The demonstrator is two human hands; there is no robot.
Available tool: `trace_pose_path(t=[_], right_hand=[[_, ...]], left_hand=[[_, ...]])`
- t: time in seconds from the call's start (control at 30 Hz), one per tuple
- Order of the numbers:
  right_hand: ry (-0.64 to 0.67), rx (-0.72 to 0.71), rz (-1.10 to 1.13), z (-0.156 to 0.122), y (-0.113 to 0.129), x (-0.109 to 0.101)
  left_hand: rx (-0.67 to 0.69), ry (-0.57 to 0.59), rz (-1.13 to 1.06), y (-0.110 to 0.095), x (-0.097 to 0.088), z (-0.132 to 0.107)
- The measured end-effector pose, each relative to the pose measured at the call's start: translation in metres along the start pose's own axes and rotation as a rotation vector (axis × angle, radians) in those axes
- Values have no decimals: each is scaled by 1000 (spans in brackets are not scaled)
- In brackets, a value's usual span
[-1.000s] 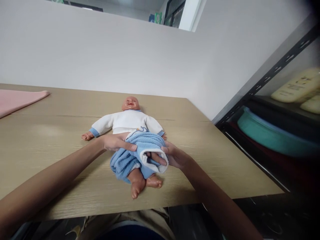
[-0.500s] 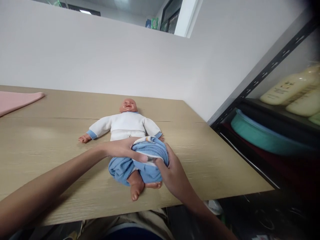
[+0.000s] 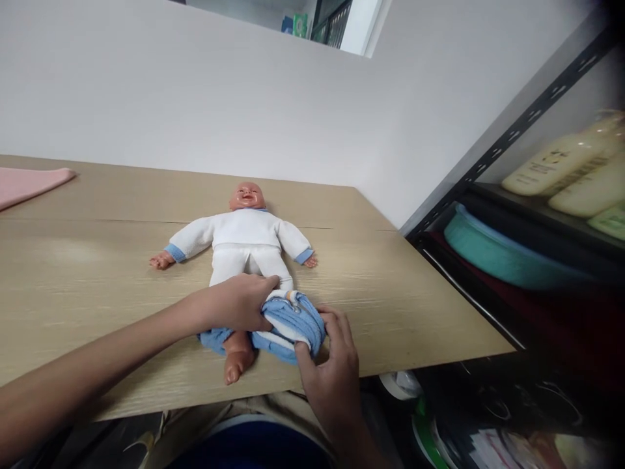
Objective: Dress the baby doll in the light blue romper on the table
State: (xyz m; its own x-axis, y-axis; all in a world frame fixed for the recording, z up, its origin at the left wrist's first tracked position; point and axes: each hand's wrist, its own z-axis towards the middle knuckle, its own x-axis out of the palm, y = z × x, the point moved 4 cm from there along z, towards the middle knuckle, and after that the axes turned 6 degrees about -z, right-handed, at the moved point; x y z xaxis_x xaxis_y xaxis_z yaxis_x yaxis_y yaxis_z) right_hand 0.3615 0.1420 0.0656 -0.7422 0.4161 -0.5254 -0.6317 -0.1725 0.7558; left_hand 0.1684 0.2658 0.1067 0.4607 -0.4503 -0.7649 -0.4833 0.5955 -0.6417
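Note:
A baby doll (image 3: 247,228) lies on its back on the wooden table, head away from me, in a white top with blue cuffs. Blue-and-white towelling trousers (image 3: 293,326) are bunched around its lower legs. My left hand (image 3: 247,299) reaches over the doll's legs, its fingers closed on the upper edge of the bunched trousers. At the right side, my right hand (image 3: 329,365) grips the same bundle between thumb and fingers. One bare foot (image 3: 237,365) sticks out of the near trouser leg; the other foot is hidden.
The wooden table (image 3: 97,286) meets a white wall behind the doll. A pink cloth (image 3: 34,185) lies at the far left. On the right, a dark shelf holds yellowish bottles (image 3: 551,163) and a teal basin (image 3: 502,254).
The bunched trousers have shifted down the leg toward me, and more of the white legs shows. The right-side foot has gone out of sight. My right hand has moved nearer my body.

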Motion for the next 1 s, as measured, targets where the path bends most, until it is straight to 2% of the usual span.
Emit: trace_pose_path(t=[0.13, 0.3, 0.47, 0.63, 0.73, 0.87, 1.0], right_hand=[[69, 127, 82, -2, -10, 11], [14, 262, 201, -12, -27, 27], [-71, 274, 238, -10, -22, 32], [-47, 265, 212, -7, -27, 36], [20, 238, 235, -4, -31, 37], [94, 212, 329, 0, -23, 33], [19, 273, 329, 3, -17, 30]], left_hand=[[-125, 102, 19, -5, 1, -1], [-211, 166, -129, -20, -12, -4], [-196, 100, -298, -25, -22, -8], [-160, 94, -384, -17, -22, -7], [-172, 111, -398, -12, -24, -5], [-195, 148, -418, -14, -27, -6], [-179, 145, -442, -17, -27, -8]])
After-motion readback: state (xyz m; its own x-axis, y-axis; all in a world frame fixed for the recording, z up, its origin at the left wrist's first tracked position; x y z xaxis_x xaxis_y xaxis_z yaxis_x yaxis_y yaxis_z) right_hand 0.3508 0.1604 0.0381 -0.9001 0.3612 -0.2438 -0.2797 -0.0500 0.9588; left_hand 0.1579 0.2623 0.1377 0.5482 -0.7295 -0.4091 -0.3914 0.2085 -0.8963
